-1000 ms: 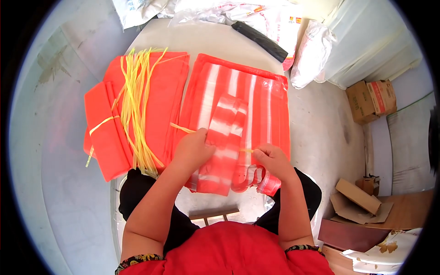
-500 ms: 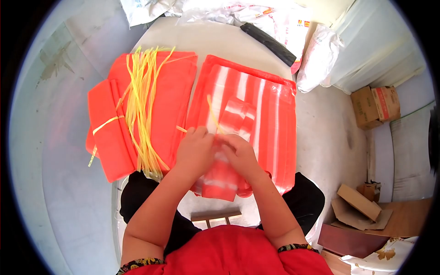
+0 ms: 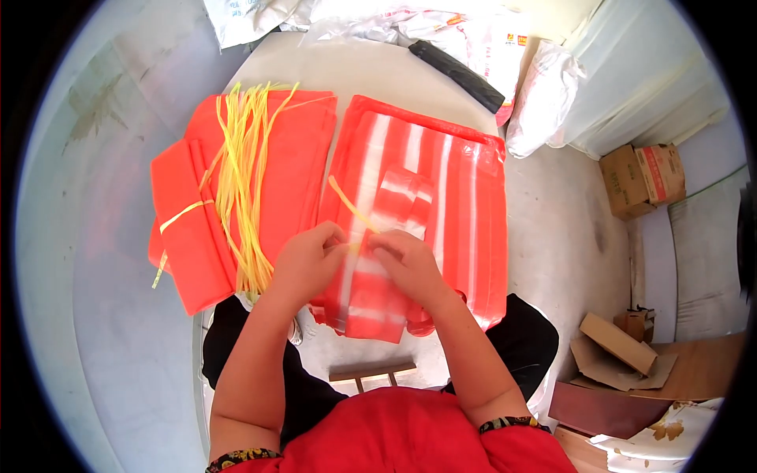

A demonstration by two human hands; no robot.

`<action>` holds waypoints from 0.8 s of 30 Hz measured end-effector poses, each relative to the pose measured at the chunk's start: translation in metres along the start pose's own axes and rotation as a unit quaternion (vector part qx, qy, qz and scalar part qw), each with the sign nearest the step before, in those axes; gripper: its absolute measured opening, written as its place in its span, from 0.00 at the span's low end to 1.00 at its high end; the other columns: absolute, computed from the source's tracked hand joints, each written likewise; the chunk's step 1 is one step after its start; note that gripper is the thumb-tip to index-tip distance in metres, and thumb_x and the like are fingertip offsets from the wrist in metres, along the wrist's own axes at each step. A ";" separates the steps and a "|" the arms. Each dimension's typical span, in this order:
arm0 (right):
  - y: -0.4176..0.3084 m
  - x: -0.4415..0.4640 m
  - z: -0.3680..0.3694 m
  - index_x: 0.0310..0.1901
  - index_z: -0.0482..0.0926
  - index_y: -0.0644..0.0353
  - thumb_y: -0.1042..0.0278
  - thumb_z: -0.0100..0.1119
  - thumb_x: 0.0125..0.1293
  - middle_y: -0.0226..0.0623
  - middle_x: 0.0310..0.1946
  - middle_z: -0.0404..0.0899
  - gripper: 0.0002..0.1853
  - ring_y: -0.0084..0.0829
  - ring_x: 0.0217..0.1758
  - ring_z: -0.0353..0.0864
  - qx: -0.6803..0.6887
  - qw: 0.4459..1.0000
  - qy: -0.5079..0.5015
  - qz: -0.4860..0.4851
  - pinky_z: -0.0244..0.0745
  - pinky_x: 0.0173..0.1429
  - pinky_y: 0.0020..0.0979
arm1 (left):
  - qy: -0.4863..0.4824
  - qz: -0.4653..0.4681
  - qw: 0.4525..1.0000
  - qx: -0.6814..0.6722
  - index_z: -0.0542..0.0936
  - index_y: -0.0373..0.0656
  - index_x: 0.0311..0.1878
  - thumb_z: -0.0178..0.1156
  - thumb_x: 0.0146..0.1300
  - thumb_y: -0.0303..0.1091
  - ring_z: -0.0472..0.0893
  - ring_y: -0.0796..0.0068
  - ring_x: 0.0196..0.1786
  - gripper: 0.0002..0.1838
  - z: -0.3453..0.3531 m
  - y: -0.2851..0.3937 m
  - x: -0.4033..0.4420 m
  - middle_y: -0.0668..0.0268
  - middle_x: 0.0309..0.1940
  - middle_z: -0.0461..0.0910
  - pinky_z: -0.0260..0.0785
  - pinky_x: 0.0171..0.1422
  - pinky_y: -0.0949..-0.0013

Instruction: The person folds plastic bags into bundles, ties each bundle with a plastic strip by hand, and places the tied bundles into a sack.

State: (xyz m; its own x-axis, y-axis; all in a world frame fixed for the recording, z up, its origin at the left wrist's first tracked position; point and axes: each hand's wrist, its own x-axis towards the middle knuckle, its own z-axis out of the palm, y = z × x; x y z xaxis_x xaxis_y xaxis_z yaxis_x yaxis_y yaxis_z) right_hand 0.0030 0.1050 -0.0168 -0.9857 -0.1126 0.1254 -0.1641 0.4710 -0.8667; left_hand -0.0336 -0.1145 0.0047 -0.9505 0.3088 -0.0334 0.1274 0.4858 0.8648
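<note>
A bundle of red-and-white striped plastic bags [image 3: 386, 284] lies partly folded over a larger stack of striped bags [image 3: 465, 205] in front of me. At the bundle's middle, a thin yellow tie strip [image 3: 349, 202] runs up from my fingers, its loose end pointing to the upper left. My right hand [image 3: 408, 266] pinches this strip. My left hand [image 3: 311, 262] is closed at the bundle's left side, thumb and fingertips together on what looks like the strip's other part. The fingertips hide where the strip crosses the bundle.
Left of the stack lie flat red bags [image 3: 303, 158] with a bunch of yellow strips [image 3: 246, 181] on top and a tied red bundle [image 3: 189, 229]. A black roll [image 3: 457, 76] and white sacks [image 3: 544, 102] sit at the back. Cardboard boxes [image 3: 643, 181] stand right.
My left hand has moved left and down, away from the right hand. The strip's loose end has swung to the left. My right hand has barely moved.
</note>
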 end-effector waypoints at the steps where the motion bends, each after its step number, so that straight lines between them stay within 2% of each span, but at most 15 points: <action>1: -0.004 0.001 0.000 0.55 0.86 0.65 0.74 0.65 0.72 0.41 0.45 0.87 0.12 0.38 0.46 0.87 -0.007 1.000 -0.005 -0.001 0.81 0.51 0.35 | -0.019 -0.002 0.998 -0.062 0.84 0.36 0.48 0.67 0.68 0.30 0.87 0.59 0.39 0.09 -0.001 -0.007 0.001 0.59 0.35 0.86 0.78 0.46 0.58; 2: -0.007 0.001 -0.001 0.55 0.86 0.64 0.74 0.66 0.71 0.41 0.45 0.87 0.12 0.38 0.46 0.87 -0.013 1.000 -0.009 -0.002 0.81 0.50 0.35 | -0.038 -0.003 0.992 -0.124 0.85 0.36 0.50 0.68 0.69 0.31 0.87 0.62 0.39 0.10 -0.002 -0.010 0.002 0.59 0.36 0.86 0.78 0.46 0.60; 5: -0.014 0.002 0.003 0.52 0.86 0.64 0.73 0.67 0.71 0.40 0.42 0.86 0.10 0.38 0.45 0.86 -0.067 0.997 0.005 -0.047 0.81 0.49 0.36 | -0.055 0.070 0.986 -0.138 0.84 0.35 0.55 0.69 0.66 0.22 0.85 0.75 0.42 0.14 0.003 -0.002 0.000 0.65 0.37 0.86 0.78 0.51 0.69; 8: 0.001 0.002 0.008 0.50 0.86 0.63 0.73 0.66 0.73 0.40 0.40 0.86 0.08 0.39 0.44 0.86 -0.120 0.986 0.011 -0.111 0.81 0.49 0.36 | -0.101 0.152 0.978 -0.101 0.85 0.35 0.58 0.69 0.65 0.20 0.85 0.75 0.46 0.17 0.008 0.012 0.001 0.64 0.43 0.86 0.77 0.53 0.69; 11: -0.002 -0.002 0.009 0.50 0.84 0.63 0.72 0.63 0.75 0.42 0.39 0.85 0.06 0.40 0.43 0.86 0.006 0.999 0.035 0.026 0.81 0.48 0.38 | -0.035 0.145 0.972 -0.181 0.87 0.36 0.57 0.67 0.66 0.19 0.85 0.72 0.47 0.16 0.013 0.032 0.003 0.63 0.46 0.86 0.77 0.52 0.69; 14: -0.016 -0.003 -0.002 0.48 0.83 0.64 0.72 0.60 0.78 0.43 0.39 0.85 0.06 0.39 0.43 0.87 0.066 0.997 0.028 0.020 0.81 0.49 0.38 | 0.020 0.183 0.979 -0.090 0.88 0.36 0.54 0.67 0.67 0.20 0.84 0.69 0.45 0.13 0.031 0.018 0.017 0.62 0.45 0.84 0.76 0.50 0.69; 17: -0.007 -0.002 -0.007 0.49 0.81 0.64 0.69 0.59 0.80 0.43 0.38 0.85 0.07 0.37 0.44 0.87 0.049 0.997 0.050 0.018 0.81 0.50 0.38 | -0.062 0.129 0.988 -0.051 0.87 0.36 0.55 0.68 0.67 0.21 0.83 0.67 0.41 0.14 0.034 0.015 0.020 0.61 0.40 0.83 0.76 0.47 0.68; 20: -0.009 -0.004 -0.020 0.50 0.80 0.63 0.68 0.61 0.78 0.42 0.40 0.85 0.07 0.36 0.45 0.88 0.051 0.991 0.037 0.116 0.81 0.51 0.37 | -0.042 0.091 0.995 -0.028 0.87 0.35 0.50 0.68 0.68 0.23 0.83 0.68 0.38 0.09 0.036 0.012 0.021 0.61 0.37 0.82 0.75 0.44 0.66; 23: 0.005 -0.014 -0.006 0.53 0.79 0.61 0.70 0.66 0.74 0.41 0.42 0.84 0.11 0.39 0.45 0.86 0.165 0.977 0.113 0.077 0.81 0.49 0.39 | -0.010 0.099 0.995 -0.016 0.84 0.34 0.43 0.68 0.69 0.25 0.81 0.68 0.35 0.05 0.041 0.012 0.023 0.61 0.34 0.80 0.73 0.40 0.65; 24: 0.011 -0.015 -0.008 0.52 0.79 0.61 0.71 0.66 0.72 0.41 0.43 0.84 0.11 0.40 0.45 0.85 0.060 0.992 0.114 0.008 0.81 0.49 0.39 | -0.009 0.099 0.995 -0.015 0.83 0.35 0.42 0.68 0.69 0.26 0.80 0.68 0.34 0.05 0.043 0.013 0.023 0.61 0.34 0.80 0.72 0.40 0.65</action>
State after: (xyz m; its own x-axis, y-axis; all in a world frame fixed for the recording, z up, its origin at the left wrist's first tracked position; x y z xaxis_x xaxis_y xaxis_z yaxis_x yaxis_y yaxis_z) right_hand 0.0158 0.1189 -0.0242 -0.9734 0.1009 0.2059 -0.1567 0.3623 -0.9188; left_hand -0.0420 -0.0659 -0.0066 -0.9024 0.4110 0.1292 0.3023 0.3904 0.8696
